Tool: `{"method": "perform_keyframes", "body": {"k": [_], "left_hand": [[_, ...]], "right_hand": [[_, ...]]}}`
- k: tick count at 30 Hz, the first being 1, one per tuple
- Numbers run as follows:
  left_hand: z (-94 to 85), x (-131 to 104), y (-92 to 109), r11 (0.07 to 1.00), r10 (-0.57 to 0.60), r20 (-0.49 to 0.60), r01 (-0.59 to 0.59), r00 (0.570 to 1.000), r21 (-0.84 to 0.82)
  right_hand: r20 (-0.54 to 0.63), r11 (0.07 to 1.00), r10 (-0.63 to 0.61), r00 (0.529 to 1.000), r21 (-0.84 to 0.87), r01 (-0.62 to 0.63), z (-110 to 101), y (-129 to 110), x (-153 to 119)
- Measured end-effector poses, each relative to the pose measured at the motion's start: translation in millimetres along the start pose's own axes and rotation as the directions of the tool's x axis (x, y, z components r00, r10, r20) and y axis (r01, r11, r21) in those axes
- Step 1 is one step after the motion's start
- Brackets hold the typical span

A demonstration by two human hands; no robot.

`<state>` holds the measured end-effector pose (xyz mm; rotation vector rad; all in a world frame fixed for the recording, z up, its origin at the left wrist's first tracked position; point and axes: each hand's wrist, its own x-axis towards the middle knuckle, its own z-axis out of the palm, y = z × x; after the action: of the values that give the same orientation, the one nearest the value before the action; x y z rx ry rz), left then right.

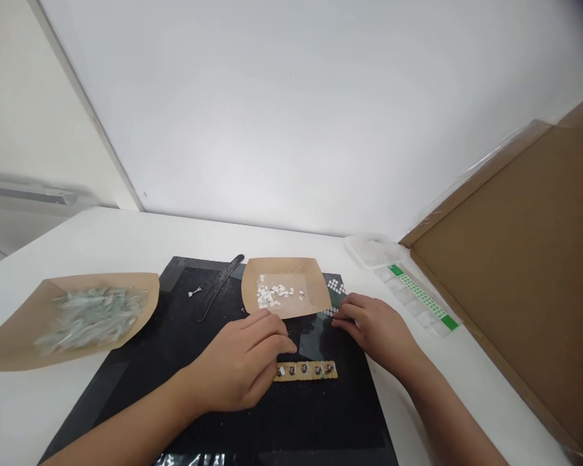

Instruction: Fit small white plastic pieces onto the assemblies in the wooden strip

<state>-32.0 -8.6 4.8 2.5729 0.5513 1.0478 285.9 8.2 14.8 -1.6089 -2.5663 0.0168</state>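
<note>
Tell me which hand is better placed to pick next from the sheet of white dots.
Right, I'd judge. The right hand already has its fingertips at the dotted sheet, while the left hand is farther off, by the tan strip.

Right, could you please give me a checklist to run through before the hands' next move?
1. Narrow tan strip with round dark pieces lying on the black rectangular mat: ok.
2. Strip's whole length in view: not ok, the left hand hides its left end.
3. Right hand at the sheet of round white dots: ok.
4. Dot between the right fingertips: cannot tell.
5. Small brown card tray with white bits upright: ok.
6. Black round-ended stick clear of both hands: ok.
</note>
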Motion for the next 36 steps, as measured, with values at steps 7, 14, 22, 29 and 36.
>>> {"method": "perform_keyframes", "body": {"k": [7,14,22,29,36], "left_hand": [[-1.3,-0.9,1.8,1.000,0.019,0.017,-0.020,1.000,0.008],[1.0,-0.8,3.8,0.999,-0.023,0.055,0.025,0.998,-0.038],[6.4,-3.9,4.1,0.982,-0.150,0.176,0.168,0.973,-0.089],[14.7,-5.5,3.9,0.965,-0.246,0.298,0.261,0.922,-0.014],[20.3,-5.6,2.2,0.957,-0.282,0.292,0.290,0.914,0.018]], "right_hand": [[0.003,0.999,-0.003,1.000,-0.040,0.004,-2.0,-9.9,-0.8],[-0.003,0.998,0.048,0.999,-0.037,-0.048,0.2,-11.1,-1.4],[-0.004,0.997,0.052,0.999,-0.051,-0.052,-1.5,-12.3,-3.1],[-0.088,0.997,0.068,0.994,-0.027,-0.071,-3.0,-11.2,-4.6],[-0.351,0.935,-0.104,0.931,0.284,0.212,-19.5,-39.2,-11.4]]}}
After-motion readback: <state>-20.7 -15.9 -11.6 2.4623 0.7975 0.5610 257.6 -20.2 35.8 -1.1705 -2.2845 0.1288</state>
